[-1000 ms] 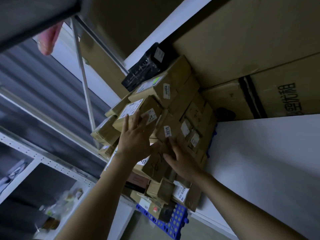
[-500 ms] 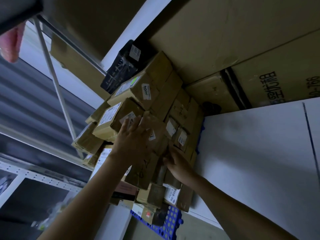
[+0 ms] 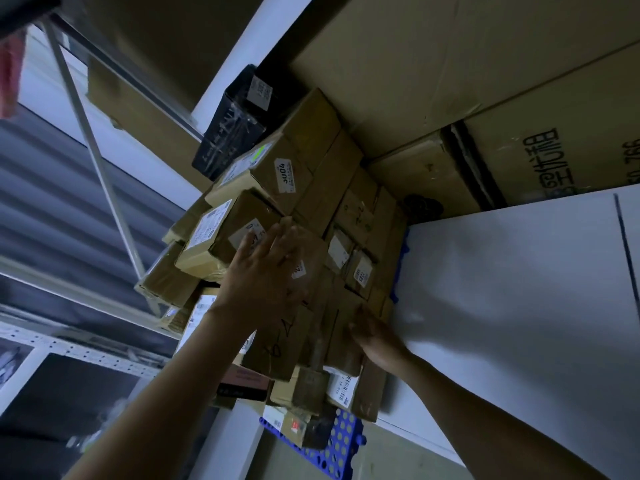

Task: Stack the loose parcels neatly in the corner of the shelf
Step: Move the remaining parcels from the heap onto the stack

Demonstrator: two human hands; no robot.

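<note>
A big pile of brown parcels (image 3: 322, 188) sits in a corner. The pile is packed tight, box on box. On one side of it is a white wall (image 3: 502, 289). Behind it are some very big cardboard boxes (image 3: 398, 64), and one of them has dark writing on it. A black box (image 3: 228, 133) lies at the top of the pile. Just beside that is a brown parcel with a white sticker (image 3: 284, 174). At the bottom of the pile, a blue mat with holes (image 3: 343, 441) peeks out from under the parcels.

The left hand (image 3: 263, 275) is flat on the front of the pile. Its fingers are straight and spread out, and they press on the boxes. It does not grab anything. The fingertips reach a parcel with a white label (image 3: 214, 233) that sticks out to the side of the pile.

The right hand (image 3: 377, 337) is lower down, near the white wall. It touches the side of a long brown parcel (image 3: 343, 337). Its fingers are partly hidden against the boxes, so I cannot tell if it grips the parcel or only pushes it.

A thin metal bar (image 3: 100, 168) slants down on the far side of the pile. Below that is a white rail with little holes (image 3: 86, 351).
</note>
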